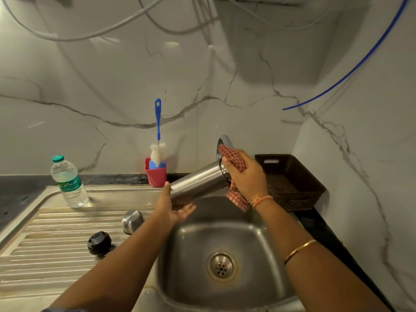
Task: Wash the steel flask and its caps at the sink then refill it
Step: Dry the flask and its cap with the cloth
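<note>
The steel flask [198, 182] lies tilted above the sink basin [247, 239], mouth up to the right. My left hand [173, 208] supports its base with straight fingers underneath and the thumb up along its side. My right hand [246, 176] grips a red checked cloth [235, 197] against the flask's mouth. The steel outer cap [132, 221] and the black inner cap [99, 242] sit on the ribbed drainboard [56, 244], left of the basin.
A plastic water bottle [68, 182] stands at the drainboard's back left. A red cup [155, 174] holds a blue-handled bottle brush [158, 122] against the wall. A dark basket [290, 181] sits right of the tap [225, 140].
</note>
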{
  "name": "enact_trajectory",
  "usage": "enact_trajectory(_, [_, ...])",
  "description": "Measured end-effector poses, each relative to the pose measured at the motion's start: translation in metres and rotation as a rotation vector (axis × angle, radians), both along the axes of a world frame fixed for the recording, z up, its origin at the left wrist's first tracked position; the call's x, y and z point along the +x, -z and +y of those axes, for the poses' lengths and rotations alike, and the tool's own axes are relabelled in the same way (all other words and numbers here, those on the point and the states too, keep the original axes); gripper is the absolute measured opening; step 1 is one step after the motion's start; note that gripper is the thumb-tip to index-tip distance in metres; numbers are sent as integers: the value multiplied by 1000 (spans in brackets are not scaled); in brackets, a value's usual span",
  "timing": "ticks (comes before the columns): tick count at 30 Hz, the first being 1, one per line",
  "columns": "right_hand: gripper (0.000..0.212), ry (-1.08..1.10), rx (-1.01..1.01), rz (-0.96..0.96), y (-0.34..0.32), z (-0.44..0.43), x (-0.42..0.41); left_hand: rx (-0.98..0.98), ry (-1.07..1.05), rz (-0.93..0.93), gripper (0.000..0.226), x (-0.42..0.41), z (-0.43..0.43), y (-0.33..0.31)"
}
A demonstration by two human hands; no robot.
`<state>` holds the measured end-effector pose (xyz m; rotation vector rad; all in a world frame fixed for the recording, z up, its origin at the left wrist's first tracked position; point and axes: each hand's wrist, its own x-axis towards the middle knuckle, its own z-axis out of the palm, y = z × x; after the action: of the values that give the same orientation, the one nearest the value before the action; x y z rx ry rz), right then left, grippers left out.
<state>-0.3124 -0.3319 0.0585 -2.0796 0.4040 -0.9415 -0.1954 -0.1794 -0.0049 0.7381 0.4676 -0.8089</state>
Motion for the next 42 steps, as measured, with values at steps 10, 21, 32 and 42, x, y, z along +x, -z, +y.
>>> enact_trajectory(10, [36,-5,-314,280,-8,-8,2,1136,730,-1540,102,-21,-12,-14])
enact_trajectory(21, [37,-255,429,23,6,26,1,1029,333,-1478,66,-20,-18,-23])
enact_trajectory(32, [55,-232,292,220,89,53,-3,424,107,-815,60,-20,-14,-46])
enact_trajectory(42, [54,19,319,13,76,36,-2,77,6,-262,56,-26,-7,-23])
